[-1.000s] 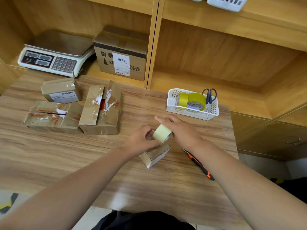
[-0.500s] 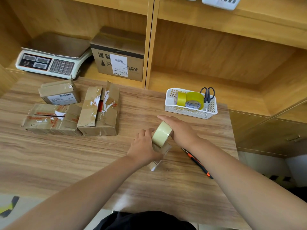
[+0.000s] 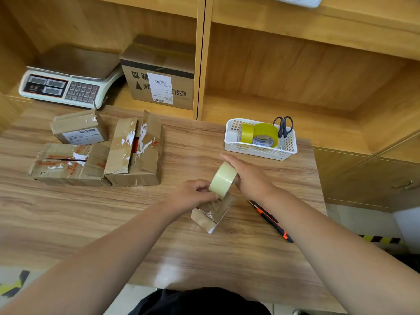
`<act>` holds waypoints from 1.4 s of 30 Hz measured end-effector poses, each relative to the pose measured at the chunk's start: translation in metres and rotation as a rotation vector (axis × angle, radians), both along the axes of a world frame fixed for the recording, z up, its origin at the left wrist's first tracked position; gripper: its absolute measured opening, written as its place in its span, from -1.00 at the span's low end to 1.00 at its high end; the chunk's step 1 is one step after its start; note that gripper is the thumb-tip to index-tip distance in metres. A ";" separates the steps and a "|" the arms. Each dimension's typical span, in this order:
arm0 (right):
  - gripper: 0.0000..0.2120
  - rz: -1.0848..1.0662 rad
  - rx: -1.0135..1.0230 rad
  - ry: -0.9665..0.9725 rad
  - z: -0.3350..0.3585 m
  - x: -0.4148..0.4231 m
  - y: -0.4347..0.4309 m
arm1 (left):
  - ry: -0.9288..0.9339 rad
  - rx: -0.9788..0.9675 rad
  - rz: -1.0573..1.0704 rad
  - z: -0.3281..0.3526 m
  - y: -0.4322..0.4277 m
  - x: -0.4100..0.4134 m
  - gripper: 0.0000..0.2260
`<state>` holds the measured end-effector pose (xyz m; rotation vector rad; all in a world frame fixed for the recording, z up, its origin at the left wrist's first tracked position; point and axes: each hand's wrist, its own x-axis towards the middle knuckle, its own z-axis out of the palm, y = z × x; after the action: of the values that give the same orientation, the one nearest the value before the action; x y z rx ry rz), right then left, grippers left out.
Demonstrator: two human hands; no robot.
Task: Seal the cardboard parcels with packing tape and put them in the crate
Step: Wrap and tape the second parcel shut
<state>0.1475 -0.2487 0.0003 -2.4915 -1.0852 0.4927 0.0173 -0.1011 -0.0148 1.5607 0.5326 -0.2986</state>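
Note:
A small cardboard parcel [image 3: 212, 213] lies on the wooden table [image 3: 91, 219] in front of me. My right hand [image 3: 248, 178] grips a pale roll of packing tape [image 3: 222, 179] held just above the parcel's far end. My left hand [image 3: 193, 195] pinches the tape's loose end at the parcel's top. Three larger worn parcels sit at the left: one with a label [image 3: 79, 130], one flat with a slit [image 3: 68, 164], and one with its flaps open [image 3: 136, 151]. No crate is in view.
A white basket [image 3: 261, 151] at the back holds yellow tape rolls [image 3: 261, 134] and scissors [image 3: 283, 126]. An orange-and-black utility knife [image 3: 271, 221] lies right of the small parcel. On the shelf stand a scale [image 3: 68, 80] and a labelled box [image 3: 159, 73].
The right hand has tilted the tape roll up and held it above the parcel's far end. The left hand shifted back off the parcel, so more of it shows.

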 end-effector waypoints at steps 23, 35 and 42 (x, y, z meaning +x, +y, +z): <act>-0.68 -0.304 -0.674 -0.144 -0.101 -0.030 -0.116 | 0.068 -0.197 0.289 -0.020 -0.019 -0.001 -0.73; -0.72 -0.189 -0.155 -0.170 -0.005 -0.063 -0.112 | 0.042 -0.206 0.347 -0.018 -0.036 0.007 -0.78; -0.58 0.054 -0.310 -0.194 0.019 -0.077 -0.097 | 0.021 -0.209 0.345 -0.015 -0.041 0.008 -0.86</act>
<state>0.0706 -0.3456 0.0193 -2.8350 -1.2327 0.4725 0.0251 -0.1416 -0.0293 1.2398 0.7505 -0.1020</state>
